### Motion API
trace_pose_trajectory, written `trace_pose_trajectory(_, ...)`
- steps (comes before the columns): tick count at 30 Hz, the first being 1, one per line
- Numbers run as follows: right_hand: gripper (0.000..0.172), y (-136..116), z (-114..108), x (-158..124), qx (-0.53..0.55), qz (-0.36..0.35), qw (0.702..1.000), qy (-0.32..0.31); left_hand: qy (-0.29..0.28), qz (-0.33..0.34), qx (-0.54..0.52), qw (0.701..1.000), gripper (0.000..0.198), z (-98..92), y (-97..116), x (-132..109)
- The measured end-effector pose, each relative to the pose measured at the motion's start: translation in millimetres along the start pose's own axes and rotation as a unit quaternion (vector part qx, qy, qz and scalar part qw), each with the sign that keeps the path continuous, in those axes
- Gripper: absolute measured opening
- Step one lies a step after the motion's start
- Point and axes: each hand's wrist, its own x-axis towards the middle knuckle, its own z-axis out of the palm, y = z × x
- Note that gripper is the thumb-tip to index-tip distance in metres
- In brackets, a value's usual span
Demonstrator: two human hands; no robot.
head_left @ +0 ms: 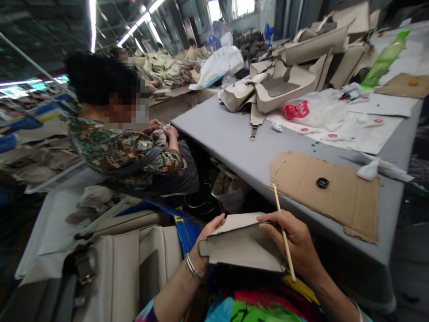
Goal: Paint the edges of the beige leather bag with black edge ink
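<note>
My left hand [205, 243] grips the left end of a folded beige bag panel [241, 246] held close to my lap, thumb on top, a silver bracelet on the wrist. My right hand [296, 243] holds the panel's right side, fingers curled over its top edge. A thin wooden stick [284, 235] also runs through that hand, pointing up toward the table. Both hands are closed on the panel.
A grey table [234, 143] stands ahead with a cardboard sheet [335, 192] carrying a small black cap [322, 182]. Beige bag parts [284, 76], a plastic bag and a green bottle [385, 58] lie farther back. A seated person [124, 143] works at left. Beige panels [134, 264] are stacked beside my left arm.
</note>
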Motion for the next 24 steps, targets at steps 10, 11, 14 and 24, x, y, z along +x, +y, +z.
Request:
trace_pose_trajectory(10, 0.017, 11, 1, 13, -0.033, 0.094, 0.991, 0.093, 0.021, 0.166, 0.064, 0.984, 0.035, -6.2, -12, -29)
trace_pose_trajectory(11, 0.017, 10, 0, 13, -0.035, 0.099, 0.99, 0.095, 0.004, 0.173, 0.076, 0.982, 0.038, -0.5, -10, -34)
trace_pose_trajectory(14, 0.02, 0, -6, 10, -0.047, 0.127, 0.985, 0.104, -0.041, 0.196, 0.099, 0.975, 0.038, 15.7, 0, -51)
trace_pose_trajectory(24, 0.021, -3, -11, -19, -0.077, 0.13, 0.987, 0.051, -0.073, 0.19, 0.115, 0.972, 0.04, 13.5, 12, -44)
